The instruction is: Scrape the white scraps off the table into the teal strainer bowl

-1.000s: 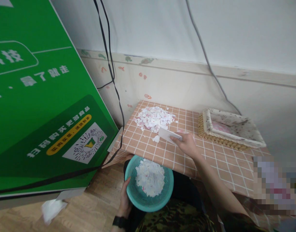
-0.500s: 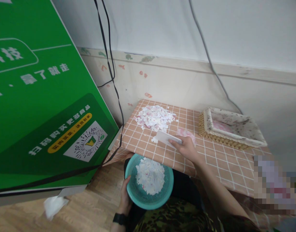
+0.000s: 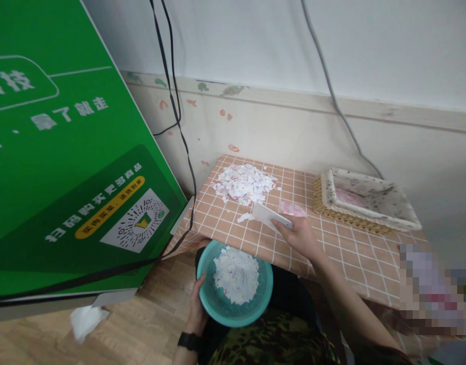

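Paper scraps point(image 3: 243, 183), white with hints of pink, lie heaped near the far left corner of a table covered with a brown checked tablecloth point(image 3: 354, 258). The person's right hand point(image 3: 298, 237) grips a flat white scraper point(image 3: 270, 217) between thumb and fingers, in front of the heap; whether its edge touches the cloth cannot be told. A few loose scraps point(image 3: 245, 217) lie right by its left end. Below the table's front edge, the left hand point(image 3: 198, 301) clasps the rim of a turquoise plastic colander point(image 3: 265, 301), which sits over the lap and holds more shredded paper point(image 3: 236, 275). Just beyond the right hand lies a pink-and-white wad point(image 3: 293, 208); farther right stands a cloth-lined wicker basket point(image 3: 347, 219).
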Motion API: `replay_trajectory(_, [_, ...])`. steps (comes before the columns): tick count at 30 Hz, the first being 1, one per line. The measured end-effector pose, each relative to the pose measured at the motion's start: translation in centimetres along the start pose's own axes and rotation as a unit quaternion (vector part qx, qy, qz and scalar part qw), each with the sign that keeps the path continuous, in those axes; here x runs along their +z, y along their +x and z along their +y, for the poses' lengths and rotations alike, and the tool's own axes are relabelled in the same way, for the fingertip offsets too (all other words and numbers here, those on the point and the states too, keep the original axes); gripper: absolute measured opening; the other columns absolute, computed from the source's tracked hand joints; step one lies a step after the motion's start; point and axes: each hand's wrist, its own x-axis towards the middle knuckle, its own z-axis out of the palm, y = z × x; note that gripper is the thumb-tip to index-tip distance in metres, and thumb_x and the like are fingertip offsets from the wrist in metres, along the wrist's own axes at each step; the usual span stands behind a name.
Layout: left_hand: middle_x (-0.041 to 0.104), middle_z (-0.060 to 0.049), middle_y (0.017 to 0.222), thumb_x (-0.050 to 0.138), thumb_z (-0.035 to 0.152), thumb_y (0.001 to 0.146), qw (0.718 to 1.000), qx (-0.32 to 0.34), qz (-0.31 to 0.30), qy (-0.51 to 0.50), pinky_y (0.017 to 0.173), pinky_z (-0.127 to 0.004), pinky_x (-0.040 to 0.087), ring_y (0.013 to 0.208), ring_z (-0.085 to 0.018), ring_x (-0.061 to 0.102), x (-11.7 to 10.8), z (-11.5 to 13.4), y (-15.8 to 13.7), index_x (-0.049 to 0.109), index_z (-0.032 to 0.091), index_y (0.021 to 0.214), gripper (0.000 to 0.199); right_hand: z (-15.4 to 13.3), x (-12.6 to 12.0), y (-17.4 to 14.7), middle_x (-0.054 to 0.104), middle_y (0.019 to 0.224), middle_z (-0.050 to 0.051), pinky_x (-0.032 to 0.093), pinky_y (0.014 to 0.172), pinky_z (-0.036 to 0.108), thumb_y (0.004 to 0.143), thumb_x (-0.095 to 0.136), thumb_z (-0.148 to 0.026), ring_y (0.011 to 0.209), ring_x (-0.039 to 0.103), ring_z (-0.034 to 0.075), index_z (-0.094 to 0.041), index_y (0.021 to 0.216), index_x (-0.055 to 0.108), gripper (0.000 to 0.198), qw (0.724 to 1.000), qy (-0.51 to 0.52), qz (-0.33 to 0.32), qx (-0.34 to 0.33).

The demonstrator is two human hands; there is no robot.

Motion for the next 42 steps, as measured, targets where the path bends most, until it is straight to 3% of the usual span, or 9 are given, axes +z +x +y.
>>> replay_trajectory(12, [0.073,-0.012,0.091,0.067,0.033,0.067,1.000,-0.006,-0.007,0.000,0.088,-0.046,0.046,0.090,-0.031,0.066,-0.3,-0.2,0.2,0.071,0.011,0.095,0.036,0.3,1.1,0.5,0.068,0.066,0.003,0.038,0.051,0.025,0.087,0.048,-0.037,0.051,0.056,0.014,-0.018,0.086,0.070,0.029,0.999,0.007,0.033,0.008])
replay_trajectory(19, [0.073,-0.011,0.091,0.068,0.032,0.065,1.000,0.006,0.018,0.005,0.088,-0.045,0.046,0.091,-0.031,0.065,-0.4,-0.1,0.1,0.072,0.013,0.092,0.033,-0.8,0.4,0.0,0.063,0.058,0.001,0.035,0.050,0.025,0.088,0.045,-0.034,0.049,0.053,0.013,-0.018,0.075,0.067,0.030,0.999,0.007,-0.042,-0.017])
replay_trajectory(23, [0.073,-0.013,0.094,0.068,0.035,0.066,1.000,0.002,0.001,0.006,0.087,-0.045,0.046,0.092,-0.032,0.065,-0.4,-0.1,0.1,0.071,0.011,0.094,0.037,-0.1,-0.8,-0.5,0.066,0.062,0.003,0.038,0.054,0.026,0.087,0.048,-0.035,0.053,0.056,0.015,-0.018,0.080,0.069,0.028,1.000,-0.025,0.003,-0.007])
replay_trajectory(26, [0.073,-0.012,0.091,0.069,0.034,0.065,1.000,0.004,0.014,0.010,0.088,-0.045,0.045,0.091,-0.031,0.065,-0.5,-0.2,0.3,0.072,0.011,0.092,0.035,0.5,-0.4,-0.6,0.066,0.063,0.004,0.038,0.053,0.026,0.087,0.048,-0.037,0.054,0.057,0.016,-0.017,0.086,0.070,0.030,0.998,-0.032,0.048,0.017])
replay_trajectory(32, [0.074,-0.009,0.089,0.068,0.033,0.066,1.000,0.013,0.022,0.013,0.089,-0.046,0.045,0.090,-0.030,0.065,-0.9,-0.4,0.7,0.072,0.014,0.092,0.033,0.8,0.7,-1.0,0.068,0.067,0.003,0.040,0.054,0.026,0.088,0.046,-0.037,0.056,0.060,0.016,-0.019,0.091,0.070,0.030,1.000,-0.005,0.023,0.015])
replay_trajectory(35, [0.073,-0.010,0.092,0.068,0.035,0.066,1.000,0.009,0.017,0.013,0.090,-0.044,0.044,0.090,-0.028,0.065,-1.0,-0.4,0.7,0.071,0.014,0.094,0.035,1.2,0.6,-1.1,0.067,0.063,0.003,0.041,0.052,0.025,0.087,0.048,-0.040,0.053,0.059,0.016,-0.018,0.087,0.072,0.032,0.998,-0.011,0.058,0.037])
replay_trajectory(38, [0.073,-0.009,0.089,0.069,0.035,0.064,0.999,0.013,0.032,0.017,0.089,-0.045,0.044,0.090,-0.028,0.065,-1.0,-0.5,0.7,0.071,0.014,0.093,0.035,1.5,0.9,-1.1,0.071,0.072,0.005,0.045,0.055,0.026,0.087,0.049,-0.038,0.058,0.063,0.018,-0.019,0.098,0.071,0.031,0.997,-0.007,0.068,0.036])
replay_trajectory(42, [0.074,-0.008,0.088,0.070,0.034,0.063,0.998,0.033,0.053,0.016,0.089,-0.041,0.045,0.087,-0.026,0.066,-0.9,-0.5,0.7,0.072,0.015,0.088,0.032,1.0,1.8,-1.4,0.073,0.084,0.004,0.050,0.060,0.030,0.088,0.048,-0.033,0.067,0.067,0.022,-0.022,0.105,0.069,0.030,0.998,0.052,0.023,0.027])
